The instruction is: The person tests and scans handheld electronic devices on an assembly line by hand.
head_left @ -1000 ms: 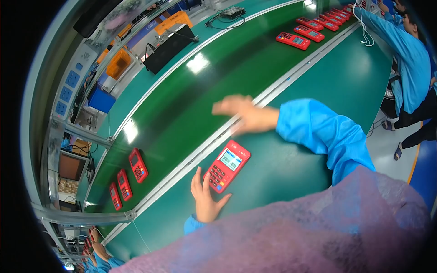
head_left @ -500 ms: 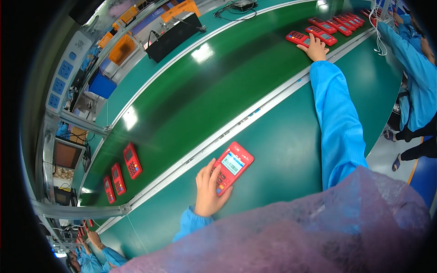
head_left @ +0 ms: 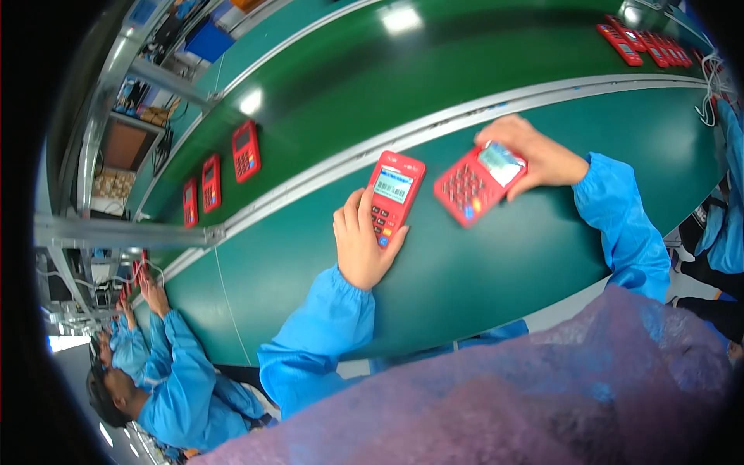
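This looks like a factory assembly line: a long, shiny green strip [head_left: 333, 116], edged by a metal rail [head_left: 325, 175], runs beside a green tabletop [head_left: 465, 287], with matching red keypad devices [head_left: 246, 152] spaced along it in groups. Co-workers in blue smocks [head_left: 186, 399] line the same side, and a metal frame [head_left: 128, 231] and a blue bin [head_left: 208, 41] stand around the line.

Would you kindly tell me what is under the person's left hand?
Under the left hand is a red, rectangular, plastic-looking keypad terminal. Its pale screen and some keys show; the fingers cover part of its left side, and whatever lies beneath them cannot be seen.
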`<state>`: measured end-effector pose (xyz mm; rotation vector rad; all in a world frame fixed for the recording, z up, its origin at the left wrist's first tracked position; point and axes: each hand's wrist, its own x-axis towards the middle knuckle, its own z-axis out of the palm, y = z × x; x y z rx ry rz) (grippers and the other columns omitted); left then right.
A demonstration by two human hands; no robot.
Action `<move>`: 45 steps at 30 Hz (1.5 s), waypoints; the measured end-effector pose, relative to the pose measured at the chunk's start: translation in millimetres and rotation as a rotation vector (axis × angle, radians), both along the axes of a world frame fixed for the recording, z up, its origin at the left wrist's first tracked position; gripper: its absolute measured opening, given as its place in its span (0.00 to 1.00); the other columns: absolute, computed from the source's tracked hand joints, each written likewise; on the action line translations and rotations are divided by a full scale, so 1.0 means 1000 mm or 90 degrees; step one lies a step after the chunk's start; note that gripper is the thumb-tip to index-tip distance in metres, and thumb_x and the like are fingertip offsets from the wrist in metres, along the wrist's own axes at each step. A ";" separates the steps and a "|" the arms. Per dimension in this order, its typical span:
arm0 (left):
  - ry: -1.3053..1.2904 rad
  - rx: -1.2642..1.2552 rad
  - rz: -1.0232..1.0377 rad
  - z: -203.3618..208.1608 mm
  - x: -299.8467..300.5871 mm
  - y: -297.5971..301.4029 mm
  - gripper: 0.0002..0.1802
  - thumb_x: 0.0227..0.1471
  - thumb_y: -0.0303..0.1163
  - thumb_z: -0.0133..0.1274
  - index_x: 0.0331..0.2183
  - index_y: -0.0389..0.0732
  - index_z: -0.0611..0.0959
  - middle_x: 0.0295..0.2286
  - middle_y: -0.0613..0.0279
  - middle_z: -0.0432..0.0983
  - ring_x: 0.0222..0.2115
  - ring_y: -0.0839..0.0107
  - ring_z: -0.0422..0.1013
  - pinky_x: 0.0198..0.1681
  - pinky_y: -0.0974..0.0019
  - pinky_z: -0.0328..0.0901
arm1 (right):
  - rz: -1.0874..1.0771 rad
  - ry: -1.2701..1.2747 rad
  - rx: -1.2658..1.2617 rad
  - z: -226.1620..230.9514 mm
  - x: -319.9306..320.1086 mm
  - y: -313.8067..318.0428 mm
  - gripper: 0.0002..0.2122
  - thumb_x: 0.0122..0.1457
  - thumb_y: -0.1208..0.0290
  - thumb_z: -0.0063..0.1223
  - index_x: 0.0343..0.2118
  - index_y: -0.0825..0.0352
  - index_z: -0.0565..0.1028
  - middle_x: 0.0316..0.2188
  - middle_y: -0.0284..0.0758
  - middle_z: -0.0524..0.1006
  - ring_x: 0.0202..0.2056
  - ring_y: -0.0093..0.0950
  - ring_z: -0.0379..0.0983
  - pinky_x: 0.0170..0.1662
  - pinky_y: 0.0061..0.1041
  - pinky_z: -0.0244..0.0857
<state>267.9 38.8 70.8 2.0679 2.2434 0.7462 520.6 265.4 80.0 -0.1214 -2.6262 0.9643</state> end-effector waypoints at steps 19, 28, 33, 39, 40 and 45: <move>-0.359 -0.163 -0.102 0.010 -0.001 -0.032 0.54 0.28 0.21 0.67 0.57 0.41 0.56 0.52 0.50 0.56 0.37 0.67 0.68 0.36 0.70 0.69 | -0.316 -0.077 -0.039 0.005 -0.005 -0.146 0.52 0.32 0.61 0.71 0.61 0.59 0.48 0.57 0.50 0.52 0.54 0.47 0.54 0.56 0.39 0.53; -0.372 -0.053 -0.094 -0.004 -0.003 -0.048 0.48 0.31 0.17 0.63 0.56 0.40 0.59 0.50 0.51 0.60 0.28 0.72 0.69 0.29 0.73 0.68 | -0.272 -0.037 -0.055 -0.007 -0.031 -0.144 0.47 0.35 0.70 0.69 0.60 0.59 0.51 0.59 0.46 0.51 0.52 0.46 0.56 0.56 0.38 0.54; -0.375 -0.045 -0.092 0.000 -0.005 -0.049 0.49 0.32 0.15 0.63 0.56 0.37 0.57 0.49 0.55 0.62 0.29 0.74 0.67 0.29 0.76 0.67 | -0.271 -0.042 -0.032 -0.009 -0.035 -0.141 0.47 0.35 0.69 0.69 0.60 0.58 0.52 0.60 0.45 0.50 0.52 0.46 0.58 0.55 0.38 0.55; -0.381 -0.047 -0.080 -0.002 -0.002 -0.053 0.46 0.33 0.18 0.63 0.55 0.39 0.60 0.48 0.50 0.59 0.29 0.70 0.69 0.30 0.72 0.69 | -0.253 -0.058 -0.031 -0.009 -0.034 -0.136 0.47 0.36 0.67 0.69 0.60 0.58 0.52 0.61 0.43 0.50 0.51 0.44 0.59 0.54 0.37 0.56; -0.383 -0.051 -0.081 0.000 0.000 -0.053 0.46 0.33 0.18 0.63 0.55 0.39 0.60 0.48 0.50 0.59 0.29 0.70 0.69 0.30 0.72 0.69 | -0.250 -0.060 -0.012 -0.010 -0.034 -0.135 0.47 0.36 0.67 0.69 0.60 0.59 0.52 0.61 0.43 0.50 0.50 0.42 0.60 0.53 0.36 0.58; -0.039 0.063 -0.187 0.008 -0.002 -0.057 0.25 0.34 0.29 0.65 0.39 0.40 0.78 0.37 0.58 0.64 0.31 0.67 0.64 0.29 0.66 0.62 | -0.296 0.030 -0.048 0.008 -0.019 -0.129 0.33 0.43 0.67 0.63 0.55 0.61 0.63 0.48 0.41 0.63 0.41 0.36 0.64 0.44 0.30 0.63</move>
